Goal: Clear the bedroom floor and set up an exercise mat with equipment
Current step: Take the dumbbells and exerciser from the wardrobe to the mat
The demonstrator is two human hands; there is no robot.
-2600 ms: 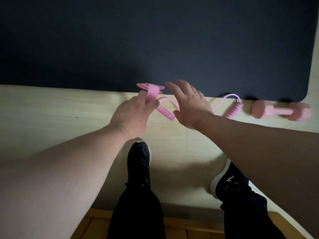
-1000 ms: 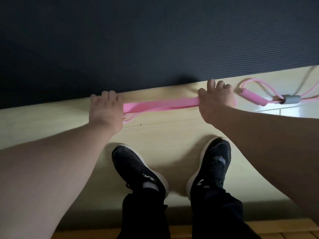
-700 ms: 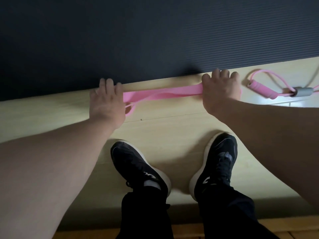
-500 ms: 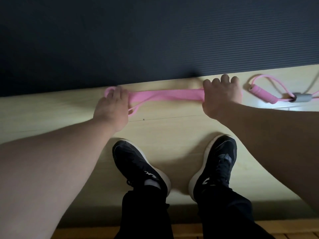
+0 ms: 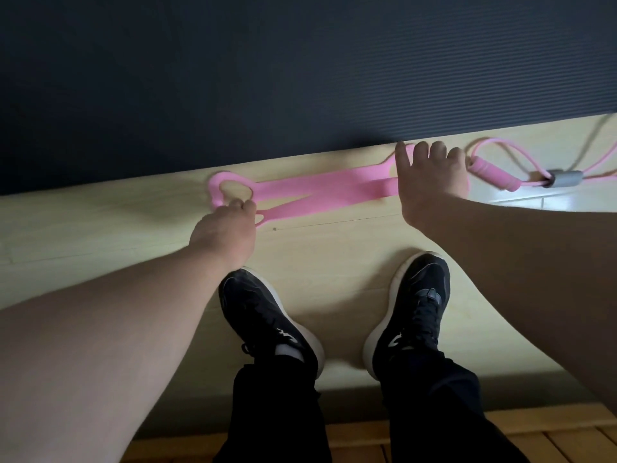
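The right hand (image 5: 430,185) pins the band (image 5: 317,192) flat with spread fingers. The left hand (image 5: 223,228), seemingly pinching its twisted loop, should smooth it straight along the mat (image 5: 300,78).

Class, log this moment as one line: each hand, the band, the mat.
left hand: touches left loop of pink band, grip unclear | right hand: flat on band's right end | band: lies on floor beside mat

Dark ribbed exercise mat (image 5: 300,78) lay flat and unrolled. Pink flat resistance band (image 5: 320,190) lay lengthwise on pale floor (image 5: 334,248) just beside mat's near edge, left end looped open. Pink tube exerciser (image 5: 494,173), grey sleeve (image 5: 564,178) at centre, lay right of band.
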